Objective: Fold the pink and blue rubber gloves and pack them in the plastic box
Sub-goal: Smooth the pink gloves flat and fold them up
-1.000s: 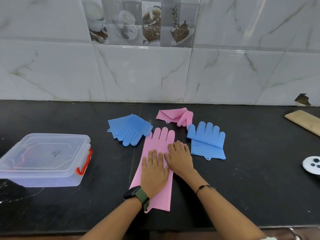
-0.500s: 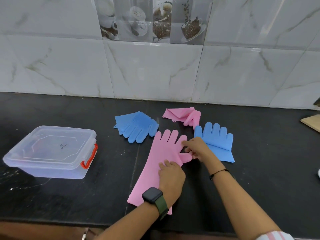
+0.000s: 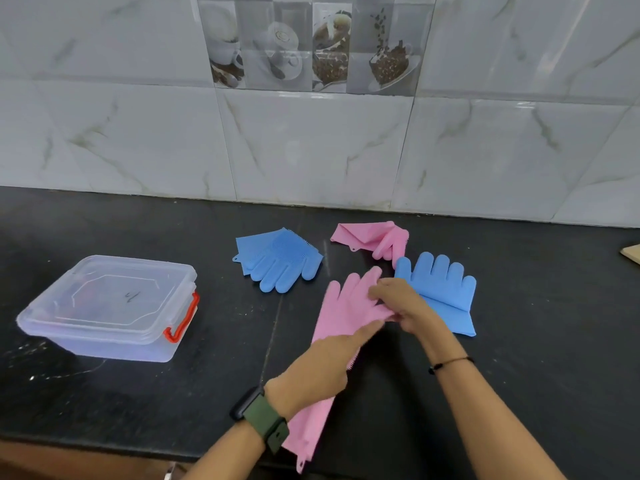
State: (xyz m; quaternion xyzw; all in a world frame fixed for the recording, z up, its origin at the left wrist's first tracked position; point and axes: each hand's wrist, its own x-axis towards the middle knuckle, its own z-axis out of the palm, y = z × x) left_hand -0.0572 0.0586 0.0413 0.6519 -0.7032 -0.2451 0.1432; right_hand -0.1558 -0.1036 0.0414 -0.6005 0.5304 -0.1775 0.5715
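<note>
A long pink glove [image 3: 343, 306] lies flat on the black counter [image 3: 138, 403], fingers pointing away. My left hand [image 3: 322, 368] presses on its middle. My right hand [image 3: 398, 304] pinches the glove's thumb side and folds that edge inward. Beside it on the right lies a folded blue glove [image 3: 446, 292]. A second folded blue glove [image 3: 277, 258] rests further left, and a folded pink glove [image 3: 374, 237] sits behind. The clear plastic box [image 3: 104, 306] with a red latch stands at the left, its lid on.
A tiled wall [image 3: 311, 150] runs along the back of the counter. A wooden board's corner [image 3: 632, 252] shows at the right edge. The counter's front edge is close to my arms.
Both hands lay flat on the pink glove a second ago. Since then my right hand has gripped the thumb edge and drawn it over, and my left hand slid down toward the cuff.
</note>
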